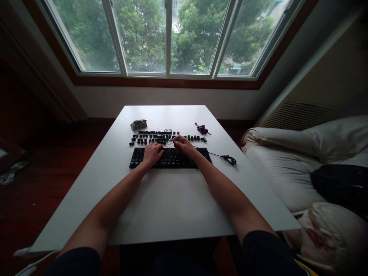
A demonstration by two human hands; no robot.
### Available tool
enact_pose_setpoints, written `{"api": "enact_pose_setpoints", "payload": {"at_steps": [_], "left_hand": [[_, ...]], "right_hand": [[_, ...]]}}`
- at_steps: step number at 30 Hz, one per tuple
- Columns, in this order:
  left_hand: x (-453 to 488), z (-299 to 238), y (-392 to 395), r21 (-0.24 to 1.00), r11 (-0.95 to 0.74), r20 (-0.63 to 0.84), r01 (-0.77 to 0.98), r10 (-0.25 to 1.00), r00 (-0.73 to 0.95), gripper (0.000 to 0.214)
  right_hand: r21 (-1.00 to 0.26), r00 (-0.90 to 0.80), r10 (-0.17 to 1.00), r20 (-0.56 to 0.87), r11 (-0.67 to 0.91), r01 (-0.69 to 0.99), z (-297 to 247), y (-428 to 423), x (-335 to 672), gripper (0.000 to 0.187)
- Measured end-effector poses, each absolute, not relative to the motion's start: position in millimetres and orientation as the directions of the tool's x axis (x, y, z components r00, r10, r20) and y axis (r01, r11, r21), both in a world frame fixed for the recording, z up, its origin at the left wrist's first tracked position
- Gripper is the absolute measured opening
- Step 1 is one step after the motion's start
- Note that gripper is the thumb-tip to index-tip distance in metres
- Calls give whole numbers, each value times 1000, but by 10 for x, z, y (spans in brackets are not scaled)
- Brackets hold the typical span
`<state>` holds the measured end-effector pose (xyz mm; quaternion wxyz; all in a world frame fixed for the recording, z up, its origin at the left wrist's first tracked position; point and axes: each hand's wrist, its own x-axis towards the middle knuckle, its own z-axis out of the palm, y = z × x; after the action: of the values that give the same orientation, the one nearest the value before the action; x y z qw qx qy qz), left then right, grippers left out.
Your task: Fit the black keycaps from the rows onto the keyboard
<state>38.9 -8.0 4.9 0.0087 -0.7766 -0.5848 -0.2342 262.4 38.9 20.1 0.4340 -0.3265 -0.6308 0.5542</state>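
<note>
White, smooth-topped table (pixel 161 199), and on it one black, oblong, hard plastic keyboard (pixel 173 158), serving as landmark. Handling, as judged: stiff, fairly light, best taken by its two short ends. Left hand (pixel 153 154): palm down on the keyboard's left half; whether it gripped could not be told. Right hand (pixel 184 146): over the keyboard's far edge, right of centre, fingertips drawn close; anything between them was too small to tell. Just beyond the keyboard: loose rows of small, black, block-shaped keycaps (pixel 143 141), likely light, slick and easily scattered, best pinched by their sides. Beyond its left end: one grey, crumpled, soft-looking cloth (pixel 138 124). Beyond its right end: one purple, bunched bundle (pixel 202 130). Right of it: one black, coiled cable (pixel 229 159). Containers: well right of the keyboard, one dark, bag-like bundle (pixel 342 188) on a pale, cushioned sofa (pixel 267 165), contents hidden.
</note>
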Motion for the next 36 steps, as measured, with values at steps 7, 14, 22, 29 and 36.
{"api": "enact_pose_setpoints", "payload": {"at_steps": [7,14,22,29,36], "left_hand": [[387,45,-76,284,-352,426,892,880,212,17],[428,103,-212,199,-526,456,827,797,397,17],[461,78,-211,177,-593,441,786,761,475,17],[440,79,-199,187,-596,439,781,762,476,19],[423,84,-190,231,-595,426,770,773,470,19]], "right_hand": [[-918,-351,890,292,364,158,69,273,2706,30],[-827,-360,856,372,481,290,109,125,2654,31],[-818,-343,873,347,460,345,31,131,2600,27],[-753,-482,802,352,549,363,41,123,2582,27],[-645,-481,752,451,647,406,162,-49,2563,32]]}}
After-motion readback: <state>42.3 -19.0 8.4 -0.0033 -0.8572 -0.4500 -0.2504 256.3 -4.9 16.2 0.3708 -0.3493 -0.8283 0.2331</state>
